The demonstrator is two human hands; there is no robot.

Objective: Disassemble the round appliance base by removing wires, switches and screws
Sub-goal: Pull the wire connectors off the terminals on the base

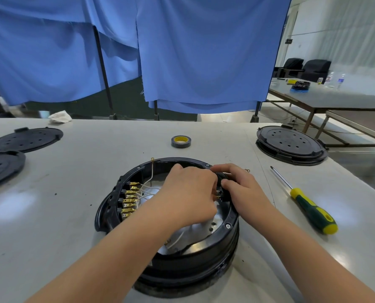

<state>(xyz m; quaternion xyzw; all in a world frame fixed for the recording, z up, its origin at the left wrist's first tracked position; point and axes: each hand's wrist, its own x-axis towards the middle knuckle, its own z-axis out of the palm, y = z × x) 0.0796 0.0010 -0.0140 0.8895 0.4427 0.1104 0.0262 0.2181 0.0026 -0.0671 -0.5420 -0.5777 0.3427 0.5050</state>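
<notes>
The base (pixel 169 226) sits low in the middle of the frame on the pale surface (pixel 51 215), open side up, its black rim facing the camera and a metal plate showing inside. Both hands meet at the rim's right-hand inner wall, just right of frame centre. The left hand (pixel 188 193) reaches across the opening from the lower left, fingers curled down toward a small part with brass tabs (pixel 218 193) fixed to that wall; its grip looks closed on the part or a wire at it, though the fingertips are hidden and I cannot tell exactly what they pinch. The right hand (pixel 241 189) comes from the lower right, its fingers curled over the rim beside the same spot, gripping the base from outside.

The relation that matters: the part lies between the two hands, directly under the left fingertips and just inside the right thumb, so a pull would probably go inward and up, away from the wall, with the right hand holding the base against it.

On the opposite, left-hand wall a row of brass terminals (pixel 129 200) runs roughly top to bottom in the frame, white wires (pixel 147 189) fanning from them toward the centre; these seem still connected. The screwdriver (pixel 306 202) lies well to the right, nearer the right hand, handle toward the lower right. A tape roll (pixel 181 141) sits above the base.
</notes>
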